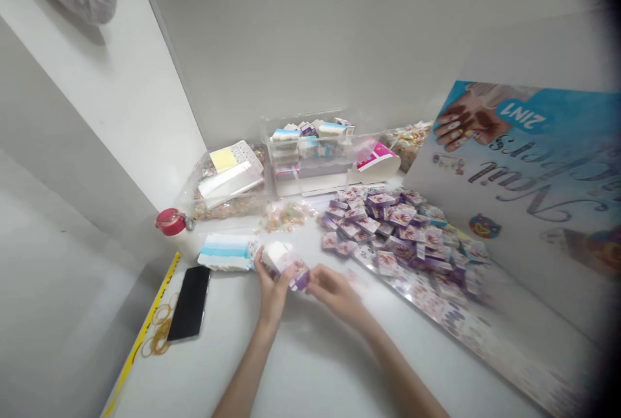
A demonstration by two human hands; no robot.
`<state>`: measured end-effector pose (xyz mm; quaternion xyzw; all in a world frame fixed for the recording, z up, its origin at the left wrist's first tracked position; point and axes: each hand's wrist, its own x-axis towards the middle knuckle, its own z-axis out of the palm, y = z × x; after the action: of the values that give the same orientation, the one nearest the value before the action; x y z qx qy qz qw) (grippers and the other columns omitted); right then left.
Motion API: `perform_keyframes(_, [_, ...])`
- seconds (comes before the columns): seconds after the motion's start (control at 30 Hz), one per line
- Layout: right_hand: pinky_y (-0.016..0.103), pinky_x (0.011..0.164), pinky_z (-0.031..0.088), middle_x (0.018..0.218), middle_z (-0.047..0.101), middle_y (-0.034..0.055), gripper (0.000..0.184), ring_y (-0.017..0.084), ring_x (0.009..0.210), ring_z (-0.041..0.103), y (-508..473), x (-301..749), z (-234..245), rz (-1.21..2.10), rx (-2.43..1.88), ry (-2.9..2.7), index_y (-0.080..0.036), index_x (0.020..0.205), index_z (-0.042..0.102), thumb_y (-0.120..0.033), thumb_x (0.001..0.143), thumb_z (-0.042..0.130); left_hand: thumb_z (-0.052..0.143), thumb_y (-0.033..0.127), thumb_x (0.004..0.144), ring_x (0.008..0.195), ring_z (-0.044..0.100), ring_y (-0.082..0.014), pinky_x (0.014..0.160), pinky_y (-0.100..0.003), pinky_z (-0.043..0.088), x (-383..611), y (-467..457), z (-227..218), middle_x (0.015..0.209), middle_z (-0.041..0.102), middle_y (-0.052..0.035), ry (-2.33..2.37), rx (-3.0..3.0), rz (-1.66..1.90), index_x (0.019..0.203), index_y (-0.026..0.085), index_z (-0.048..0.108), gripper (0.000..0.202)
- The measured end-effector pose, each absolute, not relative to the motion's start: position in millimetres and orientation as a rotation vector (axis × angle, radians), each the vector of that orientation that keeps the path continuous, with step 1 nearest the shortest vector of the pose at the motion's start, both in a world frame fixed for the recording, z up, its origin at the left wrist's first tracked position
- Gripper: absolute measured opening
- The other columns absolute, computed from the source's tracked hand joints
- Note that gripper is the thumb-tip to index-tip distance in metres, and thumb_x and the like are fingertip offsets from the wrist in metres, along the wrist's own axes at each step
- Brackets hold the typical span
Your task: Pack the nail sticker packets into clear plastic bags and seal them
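Over the white table, my left hand [272,288] is wrapped round a small purple-and-white printed box [297,270], with a white end facing away from me. My right hand [334,292] closes its fingers at the box's right end, touching or pinching it; blur hides what exactly lies between those fingertips. Just left of my left hand lies a row of white and blue packets [226,253]. To the right is a heap of small purple-and-white boxes [395,230]. Loose small colourful pieces [286,216] lie beyond my hands.
A clear bin [320,172] of boxes stands at the back, beside a plastic bag [218,204] with cards on top. Left are a red-lidded bottle [172,227], a phone [190,303] and rubber bands [158,337]. A large printed carton [524,211] stands right.
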<state>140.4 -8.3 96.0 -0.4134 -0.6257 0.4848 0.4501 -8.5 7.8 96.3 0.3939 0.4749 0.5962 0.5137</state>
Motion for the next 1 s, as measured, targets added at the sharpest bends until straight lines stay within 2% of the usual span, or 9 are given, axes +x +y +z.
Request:
perform_keyframes(0.1, [0.023, 0.056, 0.039, 0.065, 0.048, -0.0033, 0.027, 0.011, 0.059, 0.046, -9, 143, 100, 1.301, -0.973, -1.572, -0.02, 0.083, 0.05, -0.047, 0.087, 0.051, 0.07, 0.032, 0.071, 0.095, 0.062, -0.0186, 0.083, -0.029, 0.047, -10, 9, 99, 0.11, 0.061, -0.0048, 1.105, 0.831, 1.427, 0.126, 0.026, 0.04, 0.063])
perform_keyframes(0.23, [0.022, 0.053, 0.035, 0.063, 0.042, -0.0057, 0.026, 0.01, 0.056, 0.04, -12, 153, 111, 1.414, -0.936, -1.683, -0.023, 0.098, 0.051, -0.046, 0.086, 0.053, 0.072, 0.029, 0.066, 0.086, 0.063, -0.0156, 0.075, -0.025, 0.048, -16, 11, 106, 0.1, 0.064, 0.0006, 1.052, 0.741, 1.467, 0.12, 0.028, 0.047, 0.06])
perform_keyframes(0.33, [0.022, 0.053, 0.035, 0.061, 0.045, -0.0058, 0.023, 0.01, 0.054, 0.044, -12, 164, 119, 1.542, -0.923, -1.73, -0.021, 0.09, 0.052, -0.044, 0.085, 0.054, 0.071, 0.03, 0.065, 0.077, 0.062, -0.0135, 0.067, -0.022, 0.047, -21, 13, 112, 0.092, 0.064, 0.0032, 1.003, 0.644, 1.407, 0.117, 0.028, 0.05, 0.056])
perform_keyframes(0.47, [0.023, 0.056, 0.039, 0.06, 0.053, -0.0028, 0.028, 0.011, 0.054, 0.05, -10, 179, 123, 1.498, -1.022, -1.81, -0.019, 0.075, 0.053, -0.045, 0.087, 0.051, 0.069, 0.03, 0.066, 0.075, 0.063, -0.0145, 0.062, -0.022, 0.047, -25, 14, 113, 0.09, 0.065, 0.0017, 0.96, 0.628, 1.31, 0.114, 0.024, 0.053, 0.052])
perform_keyframes(0.67, [0.024, 0.057, 0.04, 0.056, 0.052, -0.0024, 0.037, 0.013, 0.056, 0.05, -6, 186, 117, 1.171, -1.093, -1.605, -0.02, 0.072, 0.054, -0.052, 0.088, 0.046, 0.073, 0.026, 0.059, 0.071, 0.066, -0.0188, 0.063, -0.027, 0.05, -29, 8, 114, 0.08, 0.068, -0.0022, 0.87, 0.684, 1.073, 0.103, 0.019, 0.062, 0.046])
perform_keyframes(0.8, [0.022, 0.053, 0.039, 0.061, 0.058, -0.0008, 0.038, 0.012, 0.054, 0.052, -10, 187, 120, 1.463, -0.984, -1.712, -0.019, 0.074, 0.054, -0.054, 0.087, 0.047, 0.069, 0.034, 0.058, 0.067, 0.065, -0.0224, 0.06, -0.031, 0.051, -36, 5, 115, 0.071, 0.068, -0.0059, 0.828, 0.689, 0.975, 0.09, 0.014, 0.066, 0.038])
perform_keyframes(0.9, [0.023, 0.055, 0.042, 0.079, 0.067, 0.0032, 0.035, 0.013, 0.061, 0.06, -15, 189, 125, 1.711, -0.924, -1.838, -0.019, 0.08, 0.055, -0.052, 0.088, 0.045, 0.069, 0.03, 0.057, 0.072, 0.066, -0.0235, 0.063, -0.032, 0.051, -45, 7, 116, 0.077, 0.069, -0.0064, 0.829, 0.704, 0.963, 0.096, 0.015, 0.066, 0.041])
perform_keyframes(1.0, [0.023, 0.061, 0.042, 0.083, 0.065, 0.0024, 0.03, 0.014, 0.071, 0.06, -17, 188, 127, 1.656, -0.917, -1.993, -0.02, 0.08, 0.059, -0.045, 0.089, 0.046, 0.07, 0.023, 0.058, 0.077, 0.067, -0.023, 0.064, -0.03, 0.051, -52, 9, 120, 0.087, 0.07, -0.0054, 0.844, 0.729, 0.959, 0.11, 0.02, 0.062, 0.053])
